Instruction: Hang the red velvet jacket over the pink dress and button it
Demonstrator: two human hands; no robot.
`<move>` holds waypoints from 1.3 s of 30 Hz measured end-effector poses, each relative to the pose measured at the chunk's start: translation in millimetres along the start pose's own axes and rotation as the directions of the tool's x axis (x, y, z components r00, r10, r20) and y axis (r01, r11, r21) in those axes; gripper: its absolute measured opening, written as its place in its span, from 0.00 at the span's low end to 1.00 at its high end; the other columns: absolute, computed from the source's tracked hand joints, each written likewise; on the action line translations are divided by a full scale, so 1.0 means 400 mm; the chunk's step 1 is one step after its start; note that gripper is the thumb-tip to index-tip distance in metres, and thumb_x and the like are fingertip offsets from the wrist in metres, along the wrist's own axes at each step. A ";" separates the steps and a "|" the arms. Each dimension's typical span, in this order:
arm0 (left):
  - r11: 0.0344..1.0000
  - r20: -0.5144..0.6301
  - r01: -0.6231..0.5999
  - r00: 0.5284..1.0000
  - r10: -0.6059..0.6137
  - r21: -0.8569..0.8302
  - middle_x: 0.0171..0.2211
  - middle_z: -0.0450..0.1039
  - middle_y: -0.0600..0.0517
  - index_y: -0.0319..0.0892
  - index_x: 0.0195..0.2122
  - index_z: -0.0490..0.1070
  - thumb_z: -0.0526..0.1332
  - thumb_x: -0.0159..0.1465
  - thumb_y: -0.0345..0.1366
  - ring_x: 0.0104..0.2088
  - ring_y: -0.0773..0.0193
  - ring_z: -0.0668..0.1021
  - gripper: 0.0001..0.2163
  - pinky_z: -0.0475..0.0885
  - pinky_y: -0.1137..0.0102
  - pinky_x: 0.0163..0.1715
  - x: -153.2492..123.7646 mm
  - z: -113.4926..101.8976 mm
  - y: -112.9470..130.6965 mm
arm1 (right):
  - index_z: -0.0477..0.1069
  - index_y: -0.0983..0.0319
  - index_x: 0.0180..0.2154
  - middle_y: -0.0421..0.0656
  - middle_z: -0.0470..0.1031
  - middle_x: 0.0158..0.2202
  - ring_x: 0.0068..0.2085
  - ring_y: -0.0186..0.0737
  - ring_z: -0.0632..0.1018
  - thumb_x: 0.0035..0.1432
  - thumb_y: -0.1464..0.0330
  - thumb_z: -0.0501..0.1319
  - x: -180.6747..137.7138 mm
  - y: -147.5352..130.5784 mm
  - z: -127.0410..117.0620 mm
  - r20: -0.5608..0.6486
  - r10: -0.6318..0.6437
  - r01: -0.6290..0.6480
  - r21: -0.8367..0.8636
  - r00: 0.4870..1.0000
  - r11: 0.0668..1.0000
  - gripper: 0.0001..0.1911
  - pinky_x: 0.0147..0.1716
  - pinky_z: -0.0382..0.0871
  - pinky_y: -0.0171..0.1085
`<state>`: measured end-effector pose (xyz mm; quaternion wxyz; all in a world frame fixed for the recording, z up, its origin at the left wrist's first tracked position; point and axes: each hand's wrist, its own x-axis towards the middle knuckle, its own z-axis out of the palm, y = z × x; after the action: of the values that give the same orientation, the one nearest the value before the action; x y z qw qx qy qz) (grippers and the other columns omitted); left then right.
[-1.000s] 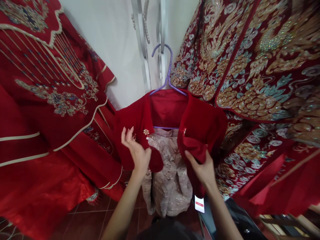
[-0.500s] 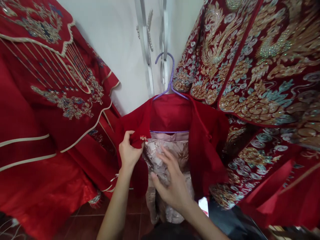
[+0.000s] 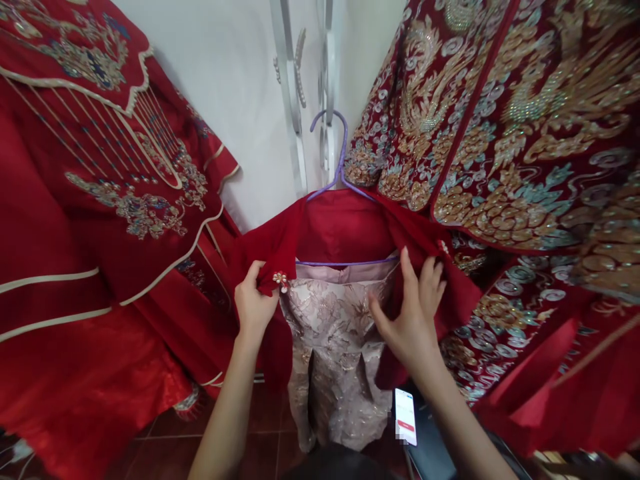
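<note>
A red velvet jacket (image 3: 345, 227) hangs open on a purple hanger (image 3: 340, 150) in front of me, over a pale pink brocade garment (image 3: 340, 347). My left hand (image 3: 255, 303) is closed on the jacket's left front edge, just beside a small pearl flower button (image 3: 280, 279). My right hand (image 3: 413, 313) grips the jacket's right front edge, thumb toward the pink garment and fingers curled behind the red cloth.
Red gowns with gold and blue embroidery hang at the left (image 3: 100, 200). Heavily embroidered red and gold robes (image 3: 500, 133) crowd the right. A white wall and a silver rack post (image 3: 290, 100) stand behind. A phone with a lit screen (image 3: 405, 417) lies low at the right. The floor is dark red tile (image 3: 165, 453).
My right hand left the pink garment and moved right to take the jacket's right front edge. My left hand kept its grip on the left edge. The jacket is spread wider.
</note>
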<state>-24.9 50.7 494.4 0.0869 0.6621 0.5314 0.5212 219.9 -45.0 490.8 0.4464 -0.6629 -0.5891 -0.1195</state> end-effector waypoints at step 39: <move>0.923 0.775 0.381 0.569 -0.276 0.049 0.37 0.81 0.47 0.42 0.32 0.79 0.72 0.41 0.39 0.42 0.53 0.81 0.16 0.76 0.63 0.44 0.275 -0.084 -0.171 | 0.73 0.79 0.38 0.39 0.71 0.21 0.20 0.23 0.62 0.55 0.76 0.44 0.433 0.192 -0.114 0.502 0.218 -0.257 0.009 0.837 0.966 0.22 0.28 0.53 0.40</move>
<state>-105.2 152.1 529.2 0.4406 0.7027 0.5233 0.1956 352.9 45.5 600.5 0.3161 -0.7215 -0.6014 0.1336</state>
